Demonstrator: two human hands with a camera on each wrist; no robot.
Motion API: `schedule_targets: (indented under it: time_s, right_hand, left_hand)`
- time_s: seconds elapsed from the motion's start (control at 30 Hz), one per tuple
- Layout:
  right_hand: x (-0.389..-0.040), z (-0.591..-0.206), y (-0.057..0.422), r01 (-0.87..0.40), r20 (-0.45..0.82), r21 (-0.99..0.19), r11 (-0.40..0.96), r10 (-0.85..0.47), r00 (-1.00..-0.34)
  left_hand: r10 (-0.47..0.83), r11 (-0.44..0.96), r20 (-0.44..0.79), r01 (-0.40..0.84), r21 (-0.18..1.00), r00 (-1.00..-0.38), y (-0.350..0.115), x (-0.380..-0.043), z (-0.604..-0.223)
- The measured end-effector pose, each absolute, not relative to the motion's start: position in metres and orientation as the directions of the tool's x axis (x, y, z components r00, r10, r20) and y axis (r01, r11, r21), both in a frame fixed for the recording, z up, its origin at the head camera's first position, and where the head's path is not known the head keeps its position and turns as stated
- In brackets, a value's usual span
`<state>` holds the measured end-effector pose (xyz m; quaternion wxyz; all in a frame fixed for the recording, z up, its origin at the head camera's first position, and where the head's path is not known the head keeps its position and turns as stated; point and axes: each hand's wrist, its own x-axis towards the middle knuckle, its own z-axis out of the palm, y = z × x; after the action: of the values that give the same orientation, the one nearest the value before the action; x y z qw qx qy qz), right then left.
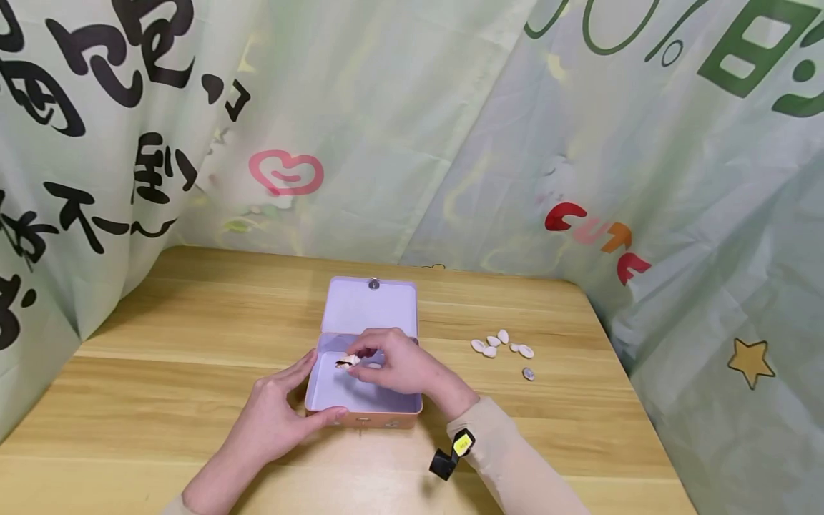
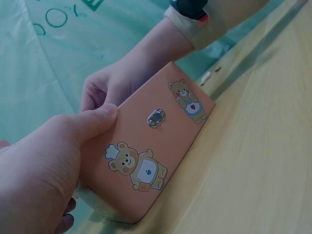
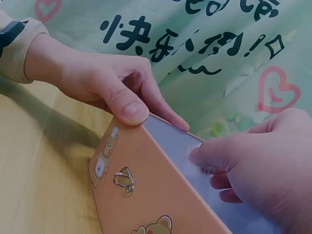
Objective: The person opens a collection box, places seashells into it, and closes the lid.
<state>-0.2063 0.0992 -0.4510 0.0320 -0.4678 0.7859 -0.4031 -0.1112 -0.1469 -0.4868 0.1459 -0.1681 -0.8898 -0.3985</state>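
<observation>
A small tin box point(image 1: 380, 420), orange outside with printed bears and lilac inside, stands on the wooden table with its lid point(image 1: 370, 309) raised at the back. My left hand point(image 1: 273, 411) grips its left front corner, the thumb point(image 2: 100, 119) on the front rim and the fingers along the left side. Over the box's inside, my right hand point(image 1: 399, 365) pinches a small whitish shell point(image 1: 348, 362) with a dark opening between thumb and fingers. Part of a pale piece shows beneath that hand. A metal clasp point(image 3: 124, 181) sits on the front wall.
Several small white shells point(image 1: 490, 352) lie in a loose group on the table right of the box, with a greyer shell point(image 1: 528, 373) nearer the front. A printed curtain point(image 1: 360, 143) hangs behind the wooden table point(image 1: 212, 322).
</observation>
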Motion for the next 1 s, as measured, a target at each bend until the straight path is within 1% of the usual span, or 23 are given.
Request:
schedule_targets:
  time_s: [0.17,0.37,0.5,0.73,0.9,1.0]
  right_hand:
    - [-0.205,-0.445,0.104,-0.714,0.350,-0.663,0.225,-0.750,-0.561]
    - [-0.202,-0.434,0.119,-0.704,0.381,-0.679,0.209,-0.719,-0.581]
    - [-0.203,-0.427,0.136,-0.683,0.387,-0.693,0.230,-0.680,-0.622]
    - [-0.205,-0.418,0.175,-0.657,0.393,-0.677,0.332,-0.592,-0.704]
    - [-0.204,-0.421,0.207,-0.639,0.410,-0.655,0.404,-0.520,-0.749]
    - [-0.202,-0.426,0.224,-0.609,0.406,-0.664,0.433,-0.476,-0.780]
  left_hand:
    - [0.186,0.627,0.405,0.426,0.653,-0.895,-0.146,-0.112,-0.488]
    - [0.188,0.621,0.397,0.422,0.661,-0.898,-0.147,-0.113,-0.488]
    - [0.187,0.614,0.390,0.417,0.670,-0.902,-0.149,-0.112,-0.486]
    - [0.182,0.619,0.383,0.408,0.671,-0.906,-0.149,-0.111,-0.484]
    - [0.187,0.623,0.374,0.404,0.670,-0.908,-0.148,-0.111,-0.484]
    - [0.189,0.625,0.372,0.404,0.669,-0.909,-0.148,-0.111,-0.484]
